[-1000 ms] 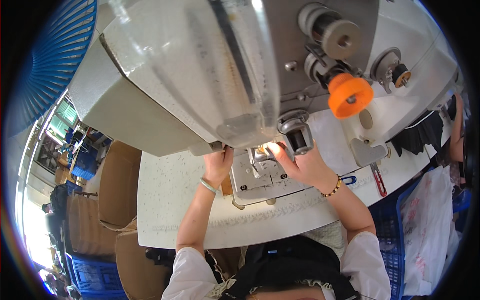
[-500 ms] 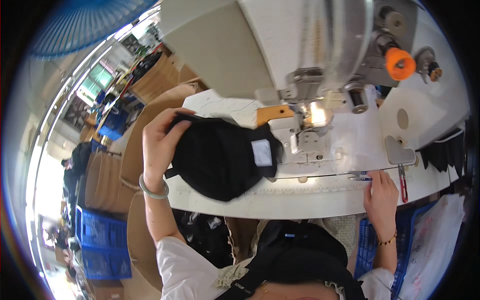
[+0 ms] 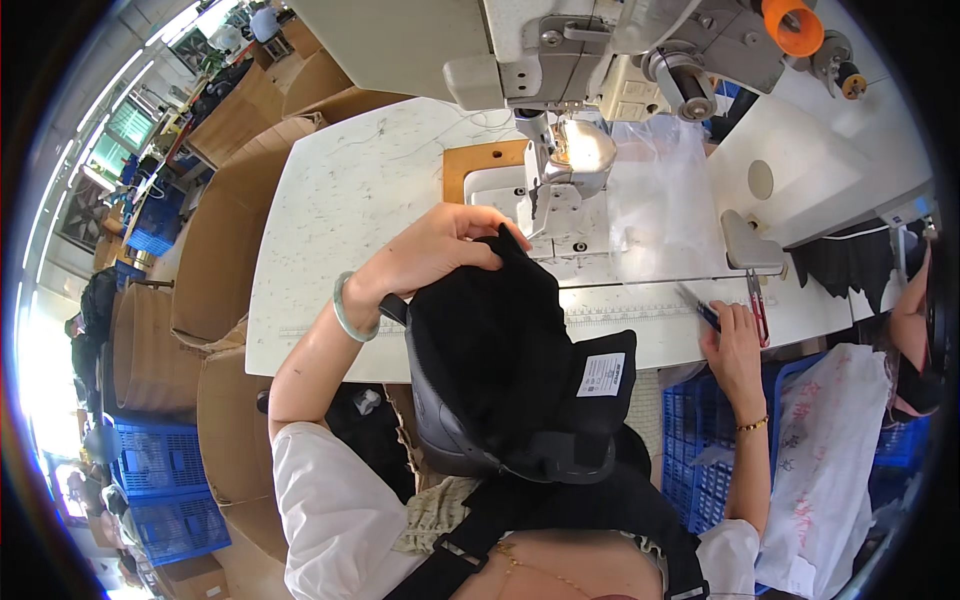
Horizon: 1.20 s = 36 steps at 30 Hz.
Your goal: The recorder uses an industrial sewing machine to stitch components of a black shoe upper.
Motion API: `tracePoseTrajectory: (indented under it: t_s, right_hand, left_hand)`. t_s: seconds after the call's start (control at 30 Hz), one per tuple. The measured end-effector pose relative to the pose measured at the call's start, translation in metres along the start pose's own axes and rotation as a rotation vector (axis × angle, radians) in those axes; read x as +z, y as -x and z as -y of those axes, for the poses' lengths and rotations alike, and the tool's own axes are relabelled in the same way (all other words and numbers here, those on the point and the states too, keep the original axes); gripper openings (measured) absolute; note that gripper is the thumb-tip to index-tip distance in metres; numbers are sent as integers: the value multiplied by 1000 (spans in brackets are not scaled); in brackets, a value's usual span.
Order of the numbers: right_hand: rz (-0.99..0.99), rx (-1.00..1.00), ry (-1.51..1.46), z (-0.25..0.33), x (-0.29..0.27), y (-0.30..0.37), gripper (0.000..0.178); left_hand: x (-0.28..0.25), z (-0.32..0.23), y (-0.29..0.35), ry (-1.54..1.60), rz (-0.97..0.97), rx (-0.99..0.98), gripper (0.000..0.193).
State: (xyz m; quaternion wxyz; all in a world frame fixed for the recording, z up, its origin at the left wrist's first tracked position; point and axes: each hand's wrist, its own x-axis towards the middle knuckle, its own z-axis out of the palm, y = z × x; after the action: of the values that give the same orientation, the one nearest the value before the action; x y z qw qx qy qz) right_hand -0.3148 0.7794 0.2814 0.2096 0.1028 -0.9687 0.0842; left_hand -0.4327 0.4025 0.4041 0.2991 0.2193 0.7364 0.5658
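Note:
My left hand (image 3: 440,250) pinches the upper edge of a black sewn fabric bag (image 3: 490,340). The bag hangs tilted over the table's front edge, with a dark grey smooth panel along its left side. A white label (image 3: 600,375) shows on the flap at its right. My right hand (image 3: 735,345) is closed around thread snips (image 3: 705,310), blades pointing up and left, at the table's front right. Beyond the bag stands the sewing machine's needle area (image 3: 545,175), lit by a bright lamp. Neither hand touches the machine.
The white table (image 3: 330,220) has loose threads and a ruler strip (image 3: 640,308). Red-handled scissors (image 3: 757,305) lie right of my right hand. A cardboard box (image 3: 225,250) stands at left, blue crates (image 3: 690,430) at lower right. Another person's arm (image 3: 910,300) shows at far right.
My left hand has brought the bag toward me and to the right, turning it so the grey panel shows. The snips in my right hand now point more upward. The view has shifted.

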Motion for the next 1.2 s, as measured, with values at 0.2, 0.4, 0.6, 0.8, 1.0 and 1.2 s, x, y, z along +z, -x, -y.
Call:
tracePoseTrajectory:
  t_s: [0.2, 0.4, 0.6, 0.8, 1.0, 1.2]
  right_hand:
    - [228, 55, -29, 16, -37, -2, 17]
    - [49, 197, -650, 65, -76, -40, 22]
    - [-33, -283, -357, 104, -71, -101, 34]
    - [2, -422, -355, 120, -63, -122, 27]
    - [-105, -419, -310, 110, -56, -128, 26]
    - [-160, -242, -575, 112, -60, -122, 29]
  left_hand:
    - [-2, 4, -3, 124, 108, 79, 31]
    - [-1, 7, -11, 120, 40, -55, 24]
    - [8, 4, -14, 72, -17, -44, 27]
    - [10, -3, -14, 45, 12, -47, 27]
    - [13, -1, -17, 9, -28, -8, 25]
    - [10, -2, -19, -5, -64, -39, 25]
